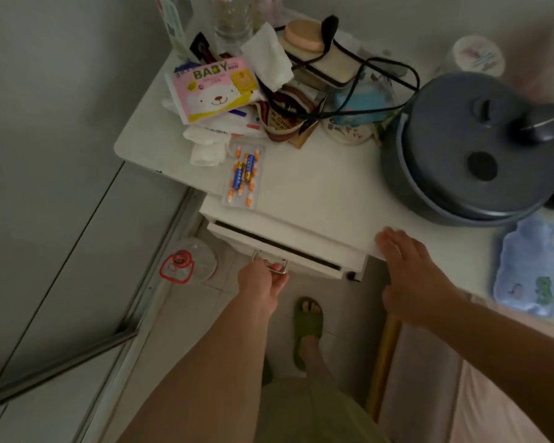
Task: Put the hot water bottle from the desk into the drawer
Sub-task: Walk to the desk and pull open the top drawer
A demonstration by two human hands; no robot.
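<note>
A pale blue hot water bottle [526,266] with small animal prints lies flat on the white desk [317,193] at the far right, near the front edge. Under the desk's front edge a white drawer [301,251] stands slightly pulled out, showing a dark gap. My left hand [261,284] is shut on the drawer's metal handle [277,270]. My right hand [406,273] rests flat on the desk's front edge, fingers spread, left of the bottle and not touching it.
A grey lidded pot [470,148] sits just behind the bottle. A pack of batteries [243,175], a pink BABY tissue pack [215,87], cables and clutter fill the desk's back left. A clear lid [189,263] lies on the floor by my green slipper [307,327].
</note>
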